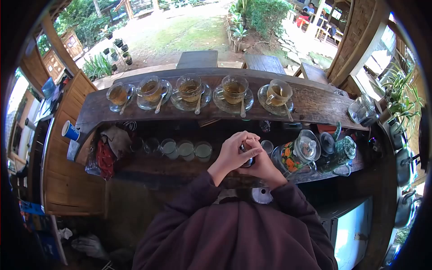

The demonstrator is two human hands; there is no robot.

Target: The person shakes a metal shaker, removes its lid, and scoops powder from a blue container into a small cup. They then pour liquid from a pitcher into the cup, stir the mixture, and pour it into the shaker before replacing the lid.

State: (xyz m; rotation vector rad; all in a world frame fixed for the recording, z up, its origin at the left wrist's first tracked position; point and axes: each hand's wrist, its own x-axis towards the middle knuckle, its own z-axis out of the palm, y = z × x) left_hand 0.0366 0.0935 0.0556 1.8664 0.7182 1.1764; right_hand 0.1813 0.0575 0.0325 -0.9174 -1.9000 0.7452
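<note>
Both my hands meet over the lower shelf in front of my chest, wrapped round a small, dark, shiny object (245, 163). My left hand (230, 153) closes over its top and side. From the other side and below, my right hand (262, 167) grips it; most of it is hidden by the fingers, so I cannot tell its kind. Left of my hands stand small glasses of cloudy pale liquid (186, 149). Just right of them are a small clear glass (267, 146) and a glass pitcher with orange floral decoration (292, 155).
Along the raised wooden counter (315, 100) stand several glass cups of amber tea (189, 89) on saucers with spoons. A glass jar (361, 109) is at its right end, a blue paper cup (70, 130) at the left. A green patterned jug (343, 150) stands beyond the pitcher; red cloth (105, 159) lies left.
</note>
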